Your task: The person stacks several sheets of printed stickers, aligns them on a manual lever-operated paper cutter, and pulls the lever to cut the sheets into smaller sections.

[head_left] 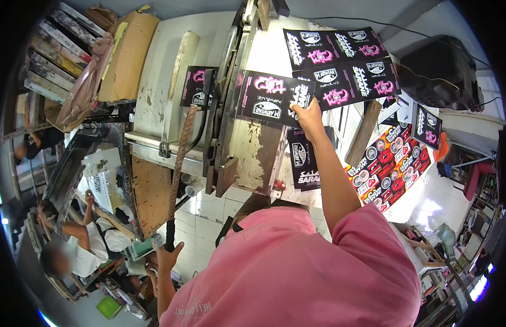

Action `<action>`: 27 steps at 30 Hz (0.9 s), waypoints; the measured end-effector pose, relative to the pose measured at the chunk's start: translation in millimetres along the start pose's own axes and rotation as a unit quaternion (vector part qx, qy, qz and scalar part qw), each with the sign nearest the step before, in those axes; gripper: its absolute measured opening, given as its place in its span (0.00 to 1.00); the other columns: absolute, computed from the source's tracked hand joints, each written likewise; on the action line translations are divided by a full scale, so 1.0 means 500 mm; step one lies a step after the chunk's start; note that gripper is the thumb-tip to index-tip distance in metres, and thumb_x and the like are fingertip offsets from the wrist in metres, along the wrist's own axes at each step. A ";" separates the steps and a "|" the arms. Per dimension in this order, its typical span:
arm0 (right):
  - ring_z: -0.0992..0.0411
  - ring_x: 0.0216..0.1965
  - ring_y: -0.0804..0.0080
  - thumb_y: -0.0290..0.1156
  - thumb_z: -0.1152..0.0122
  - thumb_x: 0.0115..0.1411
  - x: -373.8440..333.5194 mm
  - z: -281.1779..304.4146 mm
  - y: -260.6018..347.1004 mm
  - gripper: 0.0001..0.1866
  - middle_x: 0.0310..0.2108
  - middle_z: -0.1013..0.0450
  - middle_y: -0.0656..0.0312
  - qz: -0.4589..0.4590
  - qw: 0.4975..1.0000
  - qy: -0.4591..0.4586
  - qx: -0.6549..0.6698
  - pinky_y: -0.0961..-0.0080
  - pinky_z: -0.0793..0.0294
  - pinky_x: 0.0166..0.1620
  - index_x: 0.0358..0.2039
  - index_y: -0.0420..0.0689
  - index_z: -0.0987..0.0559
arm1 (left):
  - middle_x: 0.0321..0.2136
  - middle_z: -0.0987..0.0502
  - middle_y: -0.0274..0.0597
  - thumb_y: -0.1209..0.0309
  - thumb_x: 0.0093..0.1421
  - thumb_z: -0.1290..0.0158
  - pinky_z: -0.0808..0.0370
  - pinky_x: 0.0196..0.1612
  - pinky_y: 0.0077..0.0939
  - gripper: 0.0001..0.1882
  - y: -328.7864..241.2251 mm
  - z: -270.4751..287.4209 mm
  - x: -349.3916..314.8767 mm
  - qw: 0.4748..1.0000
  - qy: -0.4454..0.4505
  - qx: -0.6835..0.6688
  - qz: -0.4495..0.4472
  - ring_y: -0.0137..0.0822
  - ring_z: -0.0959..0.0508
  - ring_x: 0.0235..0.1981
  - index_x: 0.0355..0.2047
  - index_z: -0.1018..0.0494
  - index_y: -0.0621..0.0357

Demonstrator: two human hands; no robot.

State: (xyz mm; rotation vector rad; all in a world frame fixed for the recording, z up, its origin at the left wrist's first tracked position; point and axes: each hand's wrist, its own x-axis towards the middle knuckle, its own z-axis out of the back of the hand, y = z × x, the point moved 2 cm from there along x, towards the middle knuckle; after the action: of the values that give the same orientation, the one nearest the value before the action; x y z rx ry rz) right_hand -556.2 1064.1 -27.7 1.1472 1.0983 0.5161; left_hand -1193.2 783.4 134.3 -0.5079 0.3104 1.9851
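My left hand [168, 257] is at the black-gripped lower end of a long lever [179, 163], its fingers round the grip and the thumb sticking out. Ridged metal forms the lever's shaft, which runs up to a paper cutter [223, 109]. With my right hand [308, 117] I grip the near right edge of a black printed sheet [275, 90] with pink and white designs. The sheet's left side reaches the cutter's upright bar. Beyond the bar lies a cut black printed piece [194, 82]. More black printed sheets [340, 68] overlap to the right.
A wooden bar [364, 133] and orange-red printed sheets [392, 163] lie on the right. Further black pieces [303, 163] rest below my right wrist. A cardboard box [127, 54] stands at the far left. Other people, one in a white shirt [92, 240], are at the lower left.
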 end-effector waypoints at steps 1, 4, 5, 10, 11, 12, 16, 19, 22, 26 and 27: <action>0.24 0.41 0.67 0.26 0.32 0.54 0.007 0.004 -0.010 0.24 0.41 0.24 0.52 0.005 1.000 -0.003 0.003 0.70 0.25 0.47 0.49 0.34 0.30 | 0.21 0.23 0.45 0.48 0.49 0.28 0.28 0.28 0.41 0.31 -0.022 -0.003 0.015 0.999 0.028 -0.022 0.018 0.40 0.25 0.22 0.25 0.24 0.69; 0.24 0.41 0.71 0.22 0.33 0.55 0.011 -0.001 -0.013 0.23 0.43 0.23 0.56 0.001 1.000 -0.014 -0.026 0.73 0.24 0.47 0.51 0.36 0.29 | 0.16 0.25 0.39 0.50 0.50 0.28 0.30 0.25 0.39 0.28 -0.070 -0.006 0.019 0.996 0.050 -0.075 0.022 0.37 0.27 0.18 0.21 0.25 0.66; 0.24 0.41 0.71 0.22 0.33 0.55 0.009 -0.001 -0.009 0.23 0.43 0.23 0.56 0.000 0.999 -0.017 -0.034 0.74 0.24 0.47 0.51 0.36 0.29 | 0.15 0.26 0.38 0.52 0.50 0.29 0.30 0.24 0.38 0.27 -0.076 -0.010 0.023 0.995 0.046 -0.090 0.011 0.36 0.28 0.17 0.20 0.25 0.66; 0.23 0.42 0.69 0.24 0.32 0.54 0.008 -0.001 -0.005 0.23 0.43 0.23 0.55 -0.014 1.000 -0.005 0.000 0.72 0.24 0.47 0.50 0.36 0.29 | 0.15 0.25 0.39 0.58 0.50 0.29 0.30 0.25 0.37 0.22 -0.072 -0.131 0.086 0.992 0.089 -0.077 0.054 0.35 0.29 0.17 0.19 0.26 0.63; 0.23 0.42 0.67 0.26 0.32 0.54 0.009 -0.002 -0.007 0.24 0.43 0.23 0.53 -0.017 1.000 -0.005 -0.011 0.70 0.24 0.48 0.50 0.36 0.29 | 0.16 0.25 0.41 0.59 0.50 0.28 0.30 0.25 0.38 0.21 -0.048 -0.170 0.104 0.989 0.099 -0.087 0.067 0.36 0.28 0.17 0.20 0.25 0.63; 0.23 0.43 0.65 0.28 0.31 0.53 0.010 -0.001 -0.010 0.25 0.43 0.23 0.52 -0.018 1.000 -0.006 -0.023 0.69 0.25 0.48 0.49 0.35 0.30 | 0.16 0.24 0.41 0.59 0.50 0.28 0.29 0.26 0.38 0.21 -0.040 -0.184 0.113 0.989 0.104 -0.088 0.063 0.37 0.28 0.17 0.21 0.25 0.63; 0.23 0.43 0.66 0.28 0.31 0.53 0.011 0.001 -0.013 0.25 0.43 0.23 0.52 -0.012 1.000 -0.008 -0.025 0.69 0.25 0.49 0.49 0.36 0.30 | 0.17 0.23 0.44 0.59 0.50 0.29 0.28 0.27 0.39 0.21 -0.034 -0.196 0.124 0.989 0.114 -0.076 0.063 0.41 0.27 0.18 0.22 0.24 0.64; 0.23 0.43 0.66 0.27 0.32 0.54 0.015 0.003 -0.019 0.25 0.43 0.23 0.52 -0.014 1.000 -0.008 -0.023 0.69 0.25 0.49 0.50 0.35 0.30 | 0.17 0.23 0.44 0.59 0.50 0.29 0.28 0.28 0.39 0.21 -0.040 -0.192 0.127 0.989 0.116 -0.066 0.063 0.41 0.26 0.19 0.22 0.24 0.64; 0.23 0.43 0.66 0.27 0.32 0.54 0.015 0.003 -0.022 0.25 0.44 0.23 0.52 -0.013 1.000 0.000 -0.009 0.69 0.24 0.49 0.50 0.35 0.30 | 0.17 0.23 0.43 0.59 0.51 0.29 0.28 0.27 0.39 0.21 -0.053 -0.183 0.122 0.986 0.131 -0.067 0.073 0.41 0.26 0.19 0.22 0.24 0.65; 0.23 0.42 0.69 0.22 0.35 0.55 0.006 -0.001 -0.013 0.23 0.43 0.23 0.56 -0.010 1.000 0.000 0.011 0.72 0.24 0.47 0.51 0.37 0.30 | 0.16 0.24 0.42 0.60 0.50 0.29 0.29 0.27 0.39 0.21 -0.062 -0.164 0.102 0.988 0.112 -0.088 0.065 0.39 0.27 0.18 0.21 0.25 0.65; 0.23 0.42 0.71 0.20 0.36 0.55 0.005 -0.004 -0.006 0.23 0.43 0.23 0.57 -0.014 1.000 0.001 0.015 0.73 0.24 0.47 0.52 0.37 0.29 | 0.16 0.24 0.42 0.60 0.49 0.29 0.29 0.26 0.39 0.20 -0.045 -0.166 0.094 0.988 0.101 -0.100 0.064 0.38 0.27 0.18 0.21 0.25 0.65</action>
State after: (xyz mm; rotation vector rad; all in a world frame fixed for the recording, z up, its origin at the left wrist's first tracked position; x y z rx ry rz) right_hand -557.3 1065.8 -31.7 1.1556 1.1258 0.4797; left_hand -1173.5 794.9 39.1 -0.8388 0.2754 2.1055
